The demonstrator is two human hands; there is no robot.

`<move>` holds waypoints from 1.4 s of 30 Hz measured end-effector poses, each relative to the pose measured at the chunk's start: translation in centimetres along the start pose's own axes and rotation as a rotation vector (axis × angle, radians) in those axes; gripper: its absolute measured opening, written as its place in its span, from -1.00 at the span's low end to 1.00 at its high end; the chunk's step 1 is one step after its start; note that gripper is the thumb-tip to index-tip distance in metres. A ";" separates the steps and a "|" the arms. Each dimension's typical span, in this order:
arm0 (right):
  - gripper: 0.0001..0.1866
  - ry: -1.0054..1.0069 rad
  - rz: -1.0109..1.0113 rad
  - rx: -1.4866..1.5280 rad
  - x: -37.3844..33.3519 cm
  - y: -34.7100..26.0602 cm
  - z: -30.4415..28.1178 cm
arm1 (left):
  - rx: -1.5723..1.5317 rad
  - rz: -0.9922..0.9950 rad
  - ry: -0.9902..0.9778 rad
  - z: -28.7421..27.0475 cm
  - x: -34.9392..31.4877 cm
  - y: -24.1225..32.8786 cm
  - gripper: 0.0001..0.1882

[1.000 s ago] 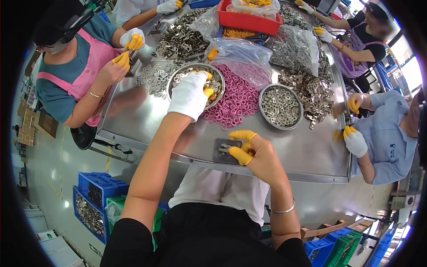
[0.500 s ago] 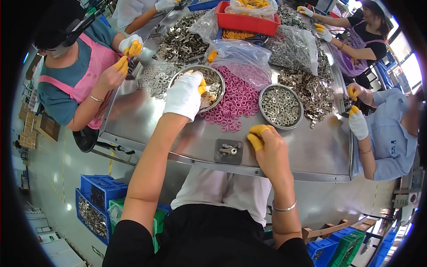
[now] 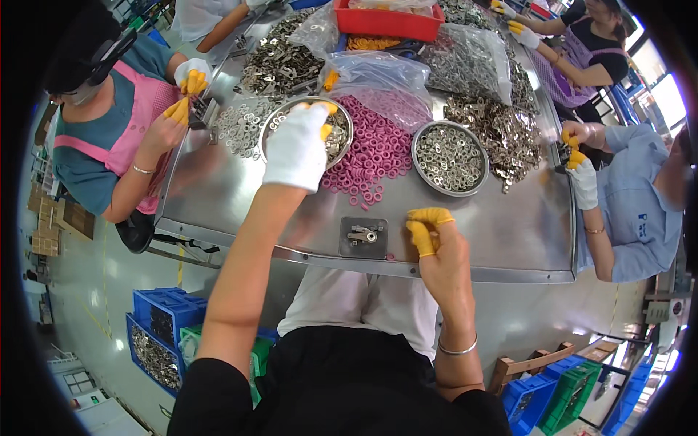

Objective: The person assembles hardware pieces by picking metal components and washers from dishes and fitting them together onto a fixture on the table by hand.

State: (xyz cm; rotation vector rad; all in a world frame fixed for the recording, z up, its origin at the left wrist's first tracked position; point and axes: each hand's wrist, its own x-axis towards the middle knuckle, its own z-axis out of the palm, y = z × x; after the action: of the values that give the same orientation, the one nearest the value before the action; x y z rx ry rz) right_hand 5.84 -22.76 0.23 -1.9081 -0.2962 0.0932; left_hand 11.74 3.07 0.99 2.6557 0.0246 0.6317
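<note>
The hands are apart. The left hand [image 3: 294, 152] is at a bowl [image 3: 351, 138], its grip hidden. The right hand [image 3: 442, 243] curls near a dark plate [image 3: 350, 250] with a metal part [image 3: 362, 235]; whether it pinches anything can't be told. A blue shirt's [image 3: 624, 218] mark [image 3: 643, 217] is too small to read.

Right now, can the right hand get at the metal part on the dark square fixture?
Probably yes: the right hand is just right of the dark square fixture, and nothing visible blocks its way to the metal part. The left hand is away at the steel bowl.
</note>
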 end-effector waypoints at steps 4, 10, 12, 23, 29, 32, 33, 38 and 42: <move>-0.89 -0.054 0.045 0.030 -0.4 0.0 -0.4 | -0.272 -0.149 0.020 -1.8 -5.0 2.8 -0.85; -0.87 -0.205 0.103 0.058 -0.1 -0.2 -0.5 | -0.659 -0.345 0.043 -1.2 -9.8 4.7 -0.77; -0.87 -0.222 0.100 0.054 -0.1 -0.6 -0.7 | -0.685 -0.347 0.073 -1.2 -10.4 4.9 -0.76; -0.85 -0.118 0.036 0.161 -0.1 0.1 0.8 | -0.880 -0.588 -0.265 -3.0 -10.0 5.8 -0.78; -0.83 -0.179 -0.090 0.260 0.0 -0.2 2.3 | -0.508 -0.146 -0.349 -1.3 -9.0 5.1 -0.80; -0.83 -0.199 -0.104 0.242 -0.2 -0.3 2.7 | -0.448 -0.056 -0.363 -1.0 -8.8 5.0 -0.79; -0.83 -0.188 -0.096 0.252 -0.3 -0.2 2.8 | -0.410 -0.086 -0.388 -1.4 -8.7 5.6 -0.82; -0.83 -0.161 -0.054 0.268 -0.3 -0.1 2.9 | -0.294 -0.192 -0.460 -2.4 -8.2 7.6 -0.87; -0.83 -0.164 -0.008 0.229 -0.3 -0.8 2.6 | -0.288 -0.220 -0.458 -2.4 -8.4 7.7 -0.82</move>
State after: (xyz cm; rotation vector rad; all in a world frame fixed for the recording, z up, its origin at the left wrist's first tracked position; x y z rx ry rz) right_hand 4.89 -20.20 0.03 -1.6749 -0.3868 0.2679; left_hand 2.63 -4.00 2.37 2.4082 0.0856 -0.0484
